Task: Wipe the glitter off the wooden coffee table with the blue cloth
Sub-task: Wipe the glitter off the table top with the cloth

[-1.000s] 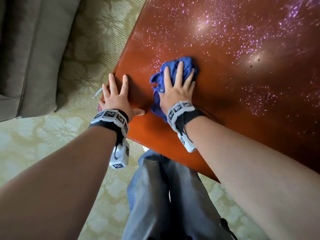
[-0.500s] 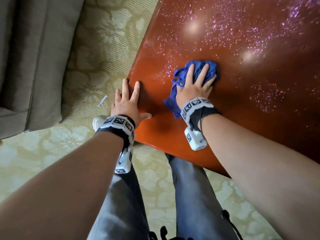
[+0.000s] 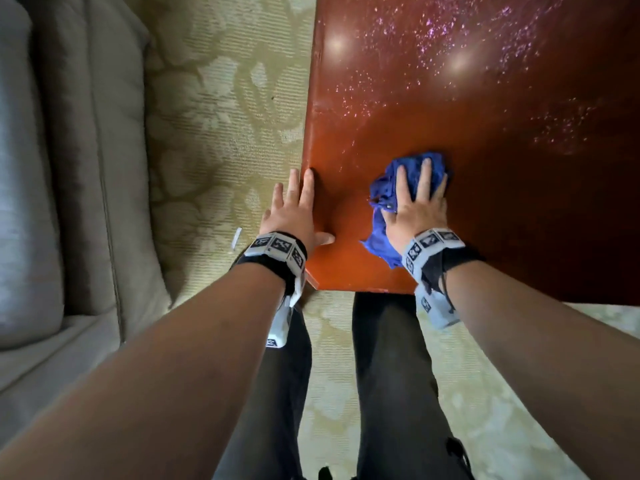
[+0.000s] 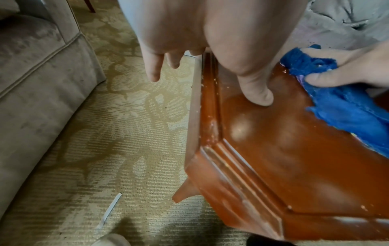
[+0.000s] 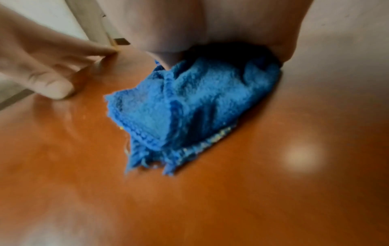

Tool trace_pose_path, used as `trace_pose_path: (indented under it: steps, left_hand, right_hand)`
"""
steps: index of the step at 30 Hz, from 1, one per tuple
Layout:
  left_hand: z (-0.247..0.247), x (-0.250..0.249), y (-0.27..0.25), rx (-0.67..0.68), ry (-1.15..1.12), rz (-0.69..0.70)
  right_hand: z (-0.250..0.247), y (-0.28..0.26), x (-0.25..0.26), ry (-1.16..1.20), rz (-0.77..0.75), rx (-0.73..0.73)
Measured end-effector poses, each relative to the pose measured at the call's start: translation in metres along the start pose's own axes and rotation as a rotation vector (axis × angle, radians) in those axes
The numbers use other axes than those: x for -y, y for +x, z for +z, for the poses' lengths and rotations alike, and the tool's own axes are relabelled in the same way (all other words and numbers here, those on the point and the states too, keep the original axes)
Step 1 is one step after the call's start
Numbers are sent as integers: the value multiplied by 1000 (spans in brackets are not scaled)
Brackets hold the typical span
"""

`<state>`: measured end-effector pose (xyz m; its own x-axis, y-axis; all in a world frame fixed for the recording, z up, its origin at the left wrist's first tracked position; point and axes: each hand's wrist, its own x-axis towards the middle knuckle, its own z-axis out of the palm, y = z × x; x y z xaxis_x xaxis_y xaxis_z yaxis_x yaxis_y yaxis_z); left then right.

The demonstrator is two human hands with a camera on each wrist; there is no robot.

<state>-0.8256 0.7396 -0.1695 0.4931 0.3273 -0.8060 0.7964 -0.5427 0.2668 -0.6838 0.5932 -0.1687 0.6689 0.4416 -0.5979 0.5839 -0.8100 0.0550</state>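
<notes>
Right hand [image 3: 414,211], grip flat with fingers straight, presses crumpled blue terry cloth [image 3: 382,199] onto glossy red-brown wooden bench [image 3: 485,209]. Left hand [image 3: 294,213], grip flat, rests on bench corner. Pink glitter [image 3: 433,29] lies farther along.

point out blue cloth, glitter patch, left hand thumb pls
blue cloth [image 3: 412,168]: head view, bunched far edge beyond the fingertips.
glitter [image 3: 433,27]: head view, dense pink patch on the far tabletop.
left hand [image 4: 256,93]: left wrist view, thumb pressed on the tabletop.

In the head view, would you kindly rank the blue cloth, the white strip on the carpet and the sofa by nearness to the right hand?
1. Blue cloth: directly under the right hand.
2. White strip: on the carpet, left of the table.
3. Sofa: far left.
</notes>
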Motion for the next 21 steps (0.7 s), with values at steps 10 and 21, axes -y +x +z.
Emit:
trace_pose_path:
  steps: [10, 21]
  left_hand:
    - [-1, 16, 6, 34, -208, -70]
    - [-6, 16, 0, 78, -243, -188]
  right_hand:
    - [-15, 27, 59, 64, -24, -91]
    - [-6, 8, 56, -35, -276, -73]
